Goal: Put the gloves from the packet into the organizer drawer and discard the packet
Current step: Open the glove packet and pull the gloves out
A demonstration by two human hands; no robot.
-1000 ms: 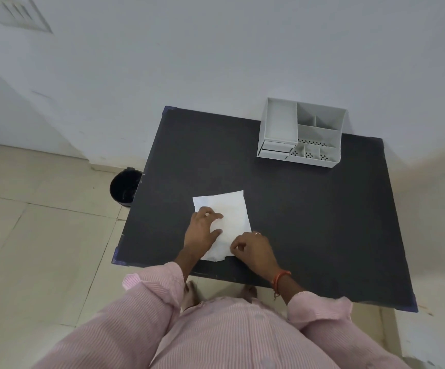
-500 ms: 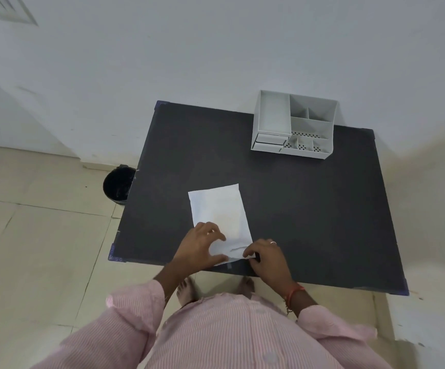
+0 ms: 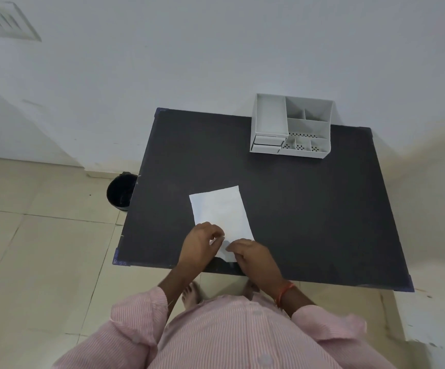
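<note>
The dark, matte rectangular table [image 3: 309, 222] carries everything the task needs. Well beyond the hands, against the wall, stands the pale grey plastic organizer [image 3: 292, 126] with open compartments and small drawers [image 3: 268, 145] at its front-left, both apparently closed. Down on the floor, out past the left hand and beside the table's edge, sits a small black round bin [image 3: 120, 191], the likely place for the empty wrapper. The flat white paper packet [image 3: 220, 211] lies on the table, its near end under the fingers. The gloves are not visible; presumably they are sealed inside.

The step in hand looks like opening the packet. It would go best with a firm pinch on each side of the near edge, peeling apart evenly so the gloves do not spill.

The left hand [image 3: 200, 245] and the right hand [image 3: 256, 258] are both curled narrowly, fingertips pinching the packet's near end, close together.
</note>
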